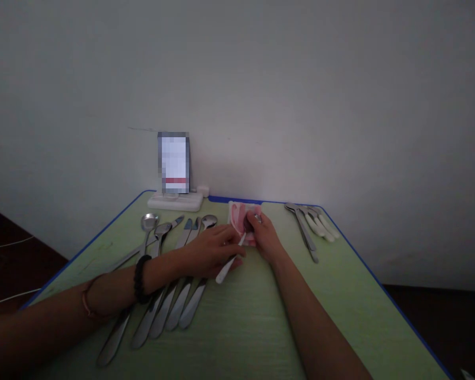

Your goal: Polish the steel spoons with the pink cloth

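My left hand (221, 248) grips a white-handled spoon (226, 268), its handle slanting down toward me between the fingers. The spoon's bowl lies against a pink and white cloth (238, 213), partly covered by fingers. My right hand (263, 235) is closed on that cloth and the bowl end, thumb on top. Beneath and beside my left forearm lie several long metal utensils, among them a small ladle (149, 220), a spoon (209, 220) and table knives (188, 227); the arm hides parts of them.
A phone (175, 162) with a blurred screen stands on a white holder (175, 201) at the back left. Several spoons and white-handled utensils (315, 227) lie at the back right. The green table (340, 306) has a blue edge and meets a grey wall.
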The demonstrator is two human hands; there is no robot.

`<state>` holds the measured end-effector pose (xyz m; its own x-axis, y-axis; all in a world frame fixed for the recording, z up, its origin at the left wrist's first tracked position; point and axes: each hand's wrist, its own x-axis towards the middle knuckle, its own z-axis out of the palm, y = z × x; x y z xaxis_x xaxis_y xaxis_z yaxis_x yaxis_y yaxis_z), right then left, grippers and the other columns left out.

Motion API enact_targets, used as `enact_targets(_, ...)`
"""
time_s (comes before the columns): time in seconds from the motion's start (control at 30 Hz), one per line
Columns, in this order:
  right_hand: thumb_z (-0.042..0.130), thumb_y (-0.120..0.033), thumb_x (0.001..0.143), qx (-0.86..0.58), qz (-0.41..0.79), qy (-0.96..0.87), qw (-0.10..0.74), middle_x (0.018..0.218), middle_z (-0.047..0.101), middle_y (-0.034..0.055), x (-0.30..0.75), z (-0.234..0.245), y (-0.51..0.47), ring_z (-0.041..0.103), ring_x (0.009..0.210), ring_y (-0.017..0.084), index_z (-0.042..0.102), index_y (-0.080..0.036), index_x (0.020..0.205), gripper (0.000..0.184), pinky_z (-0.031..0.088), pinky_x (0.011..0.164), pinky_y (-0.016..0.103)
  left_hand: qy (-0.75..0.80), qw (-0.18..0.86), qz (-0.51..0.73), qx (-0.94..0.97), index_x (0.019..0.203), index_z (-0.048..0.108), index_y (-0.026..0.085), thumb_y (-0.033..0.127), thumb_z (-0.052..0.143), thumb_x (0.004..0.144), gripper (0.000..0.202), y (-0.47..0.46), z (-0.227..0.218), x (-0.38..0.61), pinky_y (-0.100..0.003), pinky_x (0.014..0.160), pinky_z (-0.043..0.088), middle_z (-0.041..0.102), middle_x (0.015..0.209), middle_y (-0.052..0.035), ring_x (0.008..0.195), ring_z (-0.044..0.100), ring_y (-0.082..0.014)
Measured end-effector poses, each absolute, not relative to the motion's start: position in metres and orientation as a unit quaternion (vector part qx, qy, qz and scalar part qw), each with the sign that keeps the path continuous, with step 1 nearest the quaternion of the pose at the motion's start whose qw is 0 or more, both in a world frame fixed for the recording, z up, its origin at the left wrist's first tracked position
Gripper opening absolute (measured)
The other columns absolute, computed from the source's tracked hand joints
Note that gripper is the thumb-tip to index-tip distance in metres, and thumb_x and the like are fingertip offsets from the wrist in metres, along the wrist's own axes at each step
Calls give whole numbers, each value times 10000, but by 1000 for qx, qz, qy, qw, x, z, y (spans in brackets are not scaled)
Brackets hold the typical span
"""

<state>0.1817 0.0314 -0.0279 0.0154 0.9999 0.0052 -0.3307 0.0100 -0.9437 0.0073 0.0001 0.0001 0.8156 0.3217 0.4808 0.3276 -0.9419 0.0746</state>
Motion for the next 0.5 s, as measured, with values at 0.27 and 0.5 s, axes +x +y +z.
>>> enact_targets(0.27, 690, -425, 633, -408, 591, -365, 592, 594, 581, -60, 181, -25, 31, 483, 506, 86, 588, -188, 759, 288, 392, 487, 209, -185, -8, -216, -959, 1039, 586, 188, 190, 465, 863, 213, 2, -3, 9, -336, 861, 410, 503, 1027, -92, 956, 459, -195)
enact_targets(0.5, 678, -463, 637, -377, 609, -273, 642, 627, 619, -25, 179, -22, 36, 542, 557, 113, 585, -177, 713, 310, 448, 545, 243, -208, -10, -200, -957, 1158, 527, 173, 73, 539, 745, 425, 5, -4, 6, -419, 982, 370, 453, 1208, -121, 1159, 381, -258)
